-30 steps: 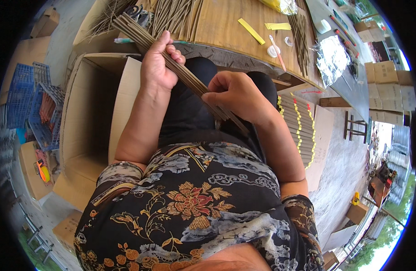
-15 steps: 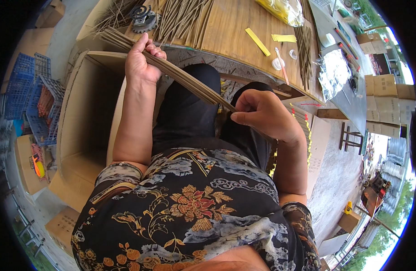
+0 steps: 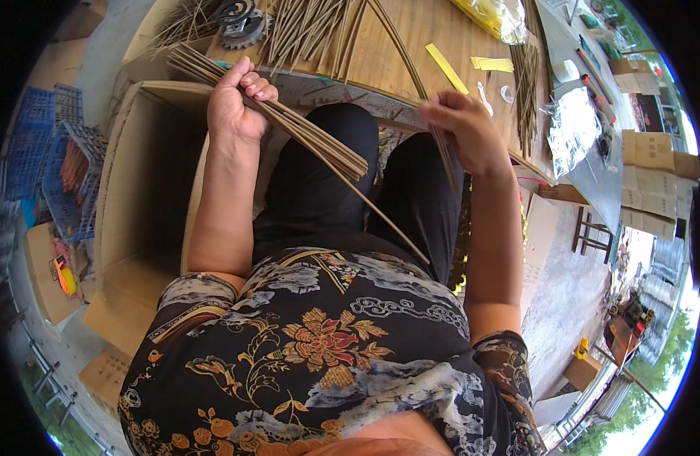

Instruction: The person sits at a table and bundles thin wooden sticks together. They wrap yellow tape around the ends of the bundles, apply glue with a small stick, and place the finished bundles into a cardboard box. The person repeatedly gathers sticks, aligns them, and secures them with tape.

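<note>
My left hand (image 3: 239, 99) is closed around a bundle of thin brown sticks (image 3: 315, 140), which slants down to the right over my lap. One longer stick (image 3: 392, 226) pokes out well past the bundle's lower end. Over my right knee, at the table's near edge, my right hand (image 3: 465, 129) is closed on a few thin brown sticks (image 3: 408, 61); its fingers are blurred by motion. Those sticks run from the table down past the hand. On the wooden table (image 3: 388, 83) lies a loose pile of similar sticks (image 3: 308, 34).
A coiled dark metal piece (image 3: 242, 29) stands by the pile. Yellow strips (image 3: 446, 68), another stick pile (image 3: 525, 99) and crumpled foil (image 3: 574, 129) lie to the right. An open cardboard box (image 3: 148, 182) stands at my left, with blue crates (image 3: 42, 152) beyond it.
My right hand has left the bundle's lower end and moved up and right, now with a few sticks in it. One stick now juts from the bundle. My left hand stays nearly still.
</note>
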The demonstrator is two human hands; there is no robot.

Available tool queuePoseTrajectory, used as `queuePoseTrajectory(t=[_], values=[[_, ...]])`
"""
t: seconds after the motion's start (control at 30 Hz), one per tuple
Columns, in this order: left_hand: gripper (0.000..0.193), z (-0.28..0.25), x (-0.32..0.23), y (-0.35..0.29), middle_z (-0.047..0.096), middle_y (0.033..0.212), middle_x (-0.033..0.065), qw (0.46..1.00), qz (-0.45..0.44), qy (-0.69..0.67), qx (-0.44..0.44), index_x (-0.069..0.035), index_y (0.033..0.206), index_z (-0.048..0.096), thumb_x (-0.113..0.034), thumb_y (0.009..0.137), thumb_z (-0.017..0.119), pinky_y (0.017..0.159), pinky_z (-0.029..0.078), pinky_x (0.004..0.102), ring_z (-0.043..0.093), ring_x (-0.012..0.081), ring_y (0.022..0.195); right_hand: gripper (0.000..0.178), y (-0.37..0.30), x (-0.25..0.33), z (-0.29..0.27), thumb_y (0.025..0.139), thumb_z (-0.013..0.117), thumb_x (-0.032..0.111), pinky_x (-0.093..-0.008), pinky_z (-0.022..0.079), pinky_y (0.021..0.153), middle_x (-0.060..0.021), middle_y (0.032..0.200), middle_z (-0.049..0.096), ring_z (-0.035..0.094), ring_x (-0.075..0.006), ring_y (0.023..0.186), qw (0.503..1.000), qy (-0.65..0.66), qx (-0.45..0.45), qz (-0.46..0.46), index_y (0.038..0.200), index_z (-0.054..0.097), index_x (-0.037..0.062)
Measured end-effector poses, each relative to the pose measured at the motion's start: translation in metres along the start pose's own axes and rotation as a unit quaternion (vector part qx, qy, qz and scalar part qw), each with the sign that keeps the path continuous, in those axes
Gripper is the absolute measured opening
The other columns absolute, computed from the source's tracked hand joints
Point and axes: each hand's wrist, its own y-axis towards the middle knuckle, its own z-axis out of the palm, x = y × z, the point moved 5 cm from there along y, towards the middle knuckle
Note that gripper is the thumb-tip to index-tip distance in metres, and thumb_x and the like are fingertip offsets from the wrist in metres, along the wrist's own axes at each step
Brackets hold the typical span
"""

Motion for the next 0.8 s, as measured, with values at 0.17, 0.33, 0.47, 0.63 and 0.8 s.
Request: queuePoseTrajectory(t=[0.17,0.33,0.47,0.63,0.8], values=[[0.013,0.009,-0.005,-0.01,0.04,0.05,-0.0006,0.999,0.015,0.009,0.032,-0.002,0.074,0.05,-0.009,0.085,0.053,0.041,0.032,0.0218,0.037,0.0086,0.042,0.024,0.089,-0.003,0.013,0.074,0.068,0.02,-0.0213,0.039,0.052,-0.0029,0.067,0.056,0.049,-0.0085,0.056,0.998,0.035,-0.031,-0.033,0.08,0.058,-0.0016],[0.012,0.017,-0.01,-0.021,0.04,0.051,-0.0006,0.998,0.022,0.006,0.065,-0.001,0.077,0.051,-0.009,0.085,0.052,0.041,0.031,0.0219,0.036,0.0087,0.043,0.025,0.134,-0.006,0.02,0.076,0.064,0.017,-0.0237,0.044,0.056,-0.0049,0.07,0.058,0.053,-0.0107,0.06,0.986,-0.022,-0.136,-0.089,0.088,0.059,-0.004],[0.011,0.029,-0.017,-0.032,0.04,0.052,-0.0013,0.992,0.074,0.054,0.088,-0.002,0.078,0.052,-0.01,0.085,0.052,0.042,0.031,0.0215,0.035,0.0081,0.044,0.023,0.053,0.043,0.07,0.081,0.052,0.001,-0.0238,0.042,0.078,-0.0026,0.094,0.06,0.053,-0.0102,0.09,0.958,-0.147,0.02,-0.247,0.102,0.059,0.006],[0.017,0.049,-0.003,-0.042,0.041,0.054,-0.0038,0.983,0.053,0.123,0.122,-0.008,0.069,0.047,-0.015,0.083,0.055,0.044,0.032,0.0222,0.038,0.0076,0.046,0.035,-0.027,0.06,0.12,0.071,0.049,-0.007,-0.03,0.043,0.083,-0.0123,0.102,0.053,0.053,-0.0247,0.097,0.87,-0.211,0.157,-0.416,0.1,0.06,0.0079],[0.014,0.063,0.004,-0.055,0.042,0.054,-0.0034,0.976,0.066,0.137,0.153,-0.007,0.073,0.049,-0.014,0.083,0.056,0.044,0.032,0.0228,0.038,0.008,0.046,0.033,-0.045,0.054,0.117,0.068,0.049,-0.005,-0.0327,0.044,0.082,-0.0144,0.102,0.054,0.053,-0.0288,0.095,0.864,-0.255,0.124,-0.417,0.096,0.06,0.0075]])
